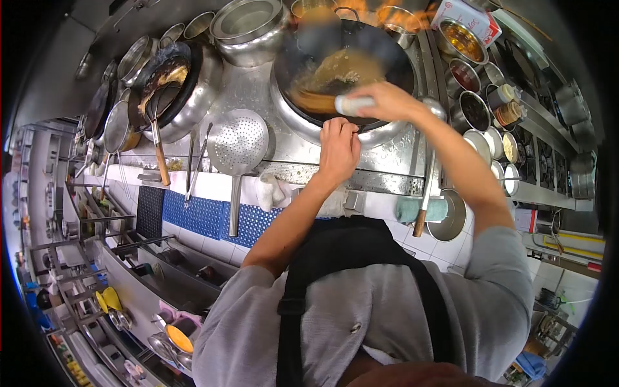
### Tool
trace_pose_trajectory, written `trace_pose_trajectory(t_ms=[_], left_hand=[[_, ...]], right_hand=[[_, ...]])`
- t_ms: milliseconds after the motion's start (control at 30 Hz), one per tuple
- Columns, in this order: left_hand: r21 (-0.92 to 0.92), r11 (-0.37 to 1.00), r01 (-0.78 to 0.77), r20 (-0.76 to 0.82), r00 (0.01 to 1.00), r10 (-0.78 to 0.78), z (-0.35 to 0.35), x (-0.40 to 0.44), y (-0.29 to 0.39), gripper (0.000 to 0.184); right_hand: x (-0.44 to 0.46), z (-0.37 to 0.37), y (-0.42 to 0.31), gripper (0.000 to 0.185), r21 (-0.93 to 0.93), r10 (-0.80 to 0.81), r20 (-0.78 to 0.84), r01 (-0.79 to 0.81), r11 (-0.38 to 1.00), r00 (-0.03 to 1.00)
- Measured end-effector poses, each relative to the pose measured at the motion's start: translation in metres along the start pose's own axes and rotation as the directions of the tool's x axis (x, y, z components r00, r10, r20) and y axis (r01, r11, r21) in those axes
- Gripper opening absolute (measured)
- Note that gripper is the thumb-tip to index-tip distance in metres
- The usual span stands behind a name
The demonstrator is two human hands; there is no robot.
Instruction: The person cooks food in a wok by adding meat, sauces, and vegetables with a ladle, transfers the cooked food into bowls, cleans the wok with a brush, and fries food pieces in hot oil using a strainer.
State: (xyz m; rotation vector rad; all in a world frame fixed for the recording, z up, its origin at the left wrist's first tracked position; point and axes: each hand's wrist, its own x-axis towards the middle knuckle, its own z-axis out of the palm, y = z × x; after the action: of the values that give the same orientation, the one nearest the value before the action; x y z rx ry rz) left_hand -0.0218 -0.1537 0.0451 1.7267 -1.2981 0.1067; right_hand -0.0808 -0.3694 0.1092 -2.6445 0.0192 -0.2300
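A large dark wok (396, 68) sits in a round metal burner ring, with brownish, motion-blurred liquid (342, 64) inside. My right hand (387, 103) is closed around the white handle of what looks like a bamboo wok brush (316, 101). Its tan bristles point left, low over the wok's near side. At the wok's near edge, the fingers of my left hand (340, 151) are curled over the rim. The exact spot they grip is hidden under them.
Left of the wok, a perforated skimmer (237, 142) lies across the steel counter. Another wok (193, 71) holds a wood-handled ladle (157, 129). A long-handled ladle (431, 168) rests at right, near several sauce pots (474, 109). Flames (412, 16) rise behind the wok.
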Motion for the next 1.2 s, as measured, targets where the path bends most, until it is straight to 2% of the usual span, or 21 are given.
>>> trace_pose_trajectory(t_ms=[67, 133, 200, 233, 267, 300, 333, 367, 400, 467, 500, 567, 633, 667, 733, 767, 800, 867, 933, 1067, 1200], left_hand=[[0.076, 0.996, 0.039, 0.049, 0.998, -0.043, -0.003, 0.001, 0.004, 0.022], [0.197, 0.977, 0.075, 0.126, 0.987, -0.101, 0.005, 0.008, 0.005, 0.021], [0.401, 0.916, 0.022, 0.352, 0.919, -0.176, 0.027, 0.012, -0.01, 0.02], [0.457, 0.889, -0.024, 0.437, 0.877, -0.201, 0.036, 0.013, -0.016, 0.019], [0.507, 0.859, -0.071, 0.516, 0.824, -0.236, 0.041, 0.014, -0.019, 0.018], [0.543, 0.83, -0.13, 0.497, 0.846, -0.193, 0.041, 0.017, -0.018, 0.018], [0.527, 0.845, -0.089, 0.506, 0.832, -0.227, 0.047, 0.016, -0.017, 0.018], [0.52, 0.854, -0.038, 0.499, 0.824, -0.267, 0.053, 0.018, -0.018, 0.019], [0.521, 0.854, 0.009, 0.488, 0.818, -0.306, 0.054, 0.021, -0.022, 0.02], [0.519, 0.855, -0.002, 0.44, 0.858, -0.265, 0.051, 0.014, -0.023, 0.025], [0.52, 0.854, -0.002, 0.404, 0.881, -0.244, 0.05, 0.009, -0.023, 0.026], [0.484, 0.875, -0.007, 0.315, 0.934, -0.167, 0.041, 0.006, -0.022, 0.027], [0.453, 0.891, -0.024, 0.274, 0.955, -0.114, 0.025, 0.005, -0.009, 0.027], [0.437, 0.899, -0.036, 0.262, 0.961, -0.09, 0.017, 0.003, -0.002, 0.028], [0.393, 0.919, -0.02, 0.237, 0.968, -0.08, 0.005, 0.003, 0.007, 0.029], [0.374, 0.927, -0.014, 0.214, 0.974, -0.072, 0.001, 0.002, 0.01, 0.029], [0.354, 0.935, -0.01, 0.191, 0.98, -0.062, -0.002, 0.001, 0.011, 0.029], [0.328, 0.944, 0.018, 0.157, 0.985, -0.073, -0.005, 0.0, 0.011, 0.029], [0.299, 0.954, 0.033, 0.113, 0.991, -0.07, -0.008, 0.0, 0.01, 0.03], [0.236, 0.971, 0.03, 0.015, 0.999, -0.035, -0.018, 0.004, 0.011, 0.033], [0.185, 0.982, 0.034, -0.055, 0.998, -0.024, -0.035, 0.008, 0.016, 0.036]], right_hand=[[-0.033, -0.06, -0.023, 0.041, -0.07, 0.279, 0.277, -0.27, 0.96, 0.92], [-0.051, -0.081, 0.005, 0.036, -0.453, 0.414, 0.175, -0.3, 0.839, 0.893], [-0.032, -0.079, 0.044, 0.03, -0.607, 0.503, -0.071, -0.438, 0.664, 0.862], [-0.007, -0.071, 0.073, 0.029, -0.608, 0.446, -0.064, -0.389, 0.692, 0.893], [0.028, -0.051, 0.098, 0.032, -0.492, 0.471, -0.15, -0.479, 0.727, 0.87], [0.065, -0.031, 0.106, 0.035, -0.37, 0.449, -0.205, -0.494, 0.787, 0.87], [0.095, -0.01, 0.11, 0.038, -0.294, 0.397, -0.194, -0.439, 0.849, 0.897], [0.122, 0.004, 0.098, 0.039, -0.233, 0.481, -0.09, -0.488, 0.841, 0.872], [0.128, 0.011, 0.084, 0.039, -0.183, 0.465, -0.102, -0.476, 0.86, 0.879], [0.118, 0.019, 0.055, 0.039, -0.083, 0.438, -0.133, -0.451, 0.889, 0.889], [0.109, 0.015, 0.056, 0.042, -0.096, 0.404, -0.065, -0.409, 0.908, 0.912], [0.085, 0.011, 0.053, 0.047, -0.12, 0.342, -0.137, -0.358, 0.926, 0.93], [0.051, -0.012, 0.006, 0.055, 0.058, 0.461, -0.205, -0.459, 0.887, 0.864], [0.036, -0.012, 0.002, 0.058, 0.146, 0.437, -0.297, -0.412, 0.899, 0.849], [0.007, -0.02, -0.027, 0.059, 0.382, 0.514, -0.399, -0.372, 0.846, 0.759], [-0.01, -0.032, -0.058, 0.059, 0.527, 0.609, -0.393, -0.374, 0.763, 0.689], [-0.027, -0.033, -0.074, 0.057, 0.632, 0.607, -0.446, -0.249, 0.734, 0.658], [-0.057, -0.031, -0.101, 0.052, 0.713, 0.644, -0.545, -0.108, 0.693, 0.537], [-0.092, -0.027, -0.109, 0.052, 0.759, 0.681, -0.552, -0.049, 0.65, 0.482], [-0.15, -0.003, -0.123, 0.052, 0.742, 0.702, -0.655, 0.065, 0.667, 0.281], [-0.196, 0.014, -0.13, 0.05, 0.762, 0.751, -0.637, -0.002, 0.647, 0.173]])
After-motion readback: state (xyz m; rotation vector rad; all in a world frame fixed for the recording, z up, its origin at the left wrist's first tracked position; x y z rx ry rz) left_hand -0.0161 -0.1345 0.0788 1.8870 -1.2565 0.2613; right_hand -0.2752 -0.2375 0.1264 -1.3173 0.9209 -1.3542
